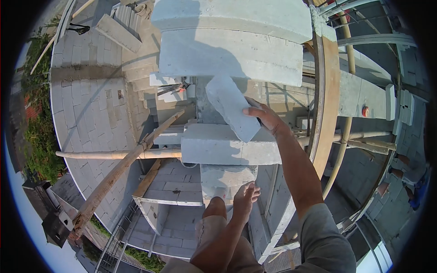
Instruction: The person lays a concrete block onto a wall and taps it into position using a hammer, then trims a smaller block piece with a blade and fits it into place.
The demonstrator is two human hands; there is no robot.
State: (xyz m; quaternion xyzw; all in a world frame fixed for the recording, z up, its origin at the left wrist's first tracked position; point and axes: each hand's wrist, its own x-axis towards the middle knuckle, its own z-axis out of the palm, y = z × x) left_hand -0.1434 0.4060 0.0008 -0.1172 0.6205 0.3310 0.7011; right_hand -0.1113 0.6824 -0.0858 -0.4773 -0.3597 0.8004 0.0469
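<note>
A pale, rough-edged block piece [230, 107] is gripped at its right side by my right hand [265, 116], thumb on top. It is tilted above the gap between the large white blocks [232, 52] at the top and a long block [227, 144] in the middle. My left hand [246, 198] is near my knees, below the long block, with its fingers curled; whether something small is in them cannot be made out. Behind the held piece, a few tools [175, 88] lie on a small white block.
Bamboo poles [114, 154] and a slanting wooden pole [109, 182] cross at the left. A wooden beam [325, 100] runs down the right of the blocks. A red object [365, 111] sits farther right. Another person [412, 175] is at the far right edge.
</note>
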